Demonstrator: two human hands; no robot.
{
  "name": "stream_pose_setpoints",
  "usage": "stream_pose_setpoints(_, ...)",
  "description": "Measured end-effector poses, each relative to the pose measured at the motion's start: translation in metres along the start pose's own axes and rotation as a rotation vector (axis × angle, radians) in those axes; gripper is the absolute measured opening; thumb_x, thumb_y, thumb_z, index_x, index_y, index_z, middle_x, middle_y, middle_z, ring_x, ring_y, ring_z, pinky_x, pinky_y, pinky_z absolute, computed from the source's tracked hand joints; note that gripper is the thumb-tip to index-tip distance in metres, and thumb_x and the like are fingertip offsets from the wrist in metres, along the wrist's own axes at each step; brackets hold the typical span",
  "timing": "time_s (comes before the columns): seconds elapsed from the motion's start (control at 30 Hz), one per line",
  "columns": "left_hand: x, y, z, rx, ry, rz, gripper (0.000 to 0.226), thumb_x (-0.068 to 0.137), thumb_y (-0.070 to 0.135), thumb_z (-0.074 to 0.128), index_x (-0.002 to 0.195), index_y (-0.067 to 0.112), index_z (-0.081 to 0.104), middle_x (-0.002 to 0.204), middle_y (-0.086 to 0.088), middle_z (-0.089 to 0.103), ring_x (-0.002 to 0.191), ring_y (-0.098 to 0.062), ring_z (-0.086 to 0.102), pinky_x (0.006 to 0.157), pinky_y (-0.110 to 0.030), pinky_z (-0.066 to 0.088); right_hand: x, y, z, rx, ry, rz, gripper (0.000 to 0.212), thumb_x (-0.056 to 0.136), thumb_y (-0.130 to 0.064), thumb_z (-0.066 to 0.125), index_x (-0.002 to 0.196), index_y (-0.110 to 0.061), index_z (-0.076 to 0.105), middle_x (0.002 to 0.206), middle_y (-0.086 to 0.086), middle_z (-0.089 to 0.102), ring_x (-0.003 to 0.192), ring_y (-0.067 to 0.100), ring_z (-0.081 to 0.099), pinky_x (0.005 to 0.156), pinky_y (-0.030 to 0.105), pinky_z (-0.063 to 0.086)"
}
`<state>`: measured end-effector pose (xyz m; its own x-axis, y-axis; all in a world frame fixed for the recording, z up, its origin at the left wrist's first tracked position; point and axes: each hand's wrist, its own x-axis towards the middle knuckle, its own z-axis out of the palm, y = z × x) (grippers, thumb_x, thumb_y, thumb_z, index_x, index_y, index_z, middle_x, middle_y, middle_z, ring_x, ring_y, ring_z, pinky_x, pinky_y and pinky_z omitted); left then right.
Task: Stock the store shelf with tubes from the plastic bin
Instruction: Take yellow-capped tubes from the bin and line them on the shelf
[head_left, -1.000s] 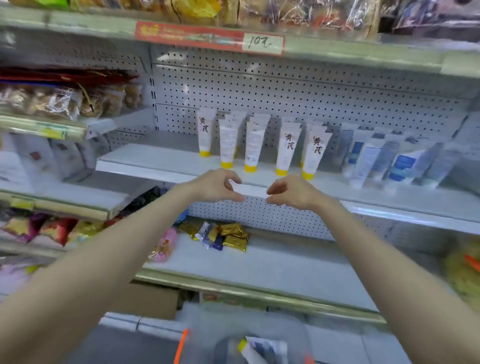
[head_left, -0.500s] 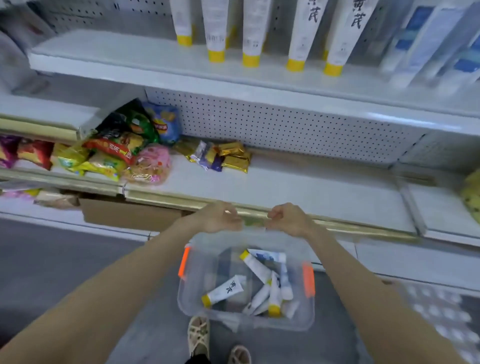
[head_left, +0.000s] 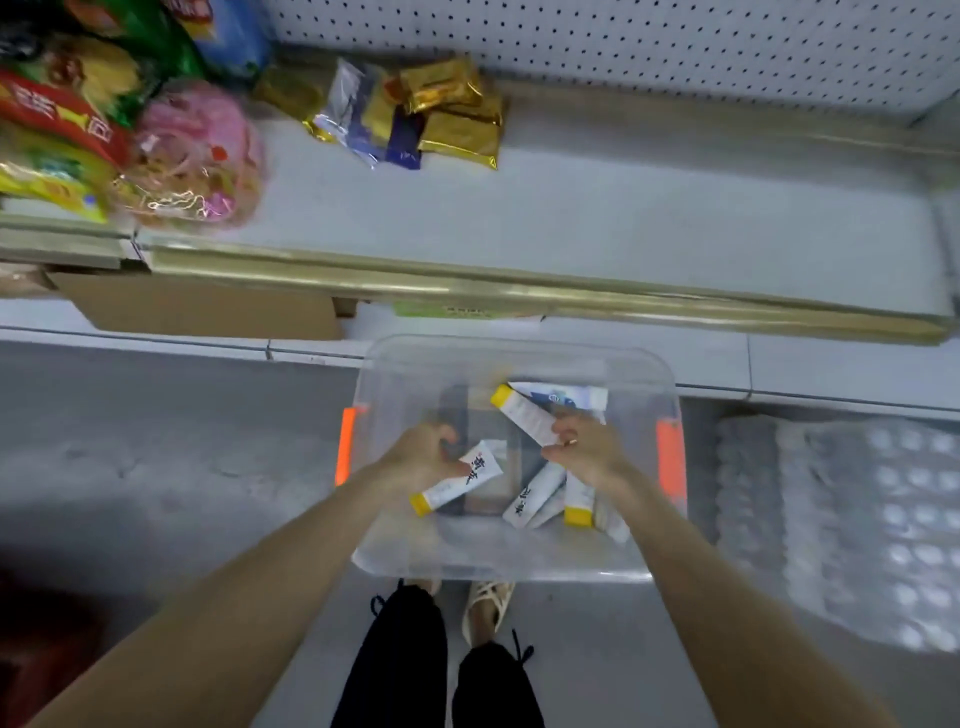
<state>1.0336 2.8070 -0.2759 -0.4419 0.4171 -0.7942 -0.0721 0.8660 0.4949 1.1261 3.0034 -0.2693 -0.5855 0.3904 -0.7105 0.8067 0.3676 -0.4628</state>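
Head view: your right grip (head_left: 587, 454) pinches a yellow-capped tube (head_left: 522, 415) inside the clear plastic bin (head_left: 519, 358) on the floor. Your left grip (head_left: 415, 460) curls at a second tube (head_left: 457, 483); hold unclear. Several more lie loose inside. The shelf (head_left: 623, 208) shows only snack packets (head_left: 447, 114). Stocking looks unfinished.

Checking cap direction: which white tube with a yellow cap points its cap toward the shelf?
The white yellow-capped tube at the right hand; the other visible caps point the opposite way.
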Motion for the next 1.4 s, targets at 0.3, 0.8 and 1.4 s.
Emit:
stream_pose_setpoints(0.3, 0.072, -0.036, 0.044, 0.014, -0.023, -0.085, 0.053, 0.081, 0.022, 0.070, 0.127, 0.008, 0.048, 0.126, -0.009, 0.056, 0.115, -0.025, 0.052, 0.089, -0.027, 0.039, 0.068, 0.035, 0.041, -0.109, -0.030, 0.107, 0.057, 0.083, -0.016, 0.064, 0.136, -0.011, 0.042, 0.135, 0.010, 0.050, 0.124, 0.027, 0.047, 0.098, 0.035, 0.041)
stream_pose_setpoints(0.8, 0.135, -0.062, 0.081, 0.241, 0.002, -0.047, 0.047, 0.075, 0.025, 0.071, 0.110, 0.008, 0.046, 0.117, -0.012, 0.052, 0.108, -0.031, 0.051, 0.086, -0.039, 0.044, 0.133, 0.060, 0.072, -0.601, 0.002, 0.035, 0.055, 0.088, -0.021, 0.056, 0.136, -0.005, 0.033, 0.140, 0.019, 0.038, 0.129, 0.036, 0.034, 0.105, 0.042, 0.031)
stream_pose_setpoints(1.4, 0.086, -0.058, 0.051, 0.148, 0.138, 0.005, 0.021, 0.076, 0.014, 0.068, 0.088, 0.016, 0.052, 0.096, -0.008, 0.063, 0.092, -0.031, 0.057, 0.067, -0.028, 0.036, 0.091, 0.040, 0.072, -0.523, 0.170, -0.102, 0.030, 0.086, -0.010, 0.055, 0.115, -0.011, 0.058, 0.113, 0.013, 0.062, 0.113, 0.032, 0.048, 0.090, 0.036, 0.039)
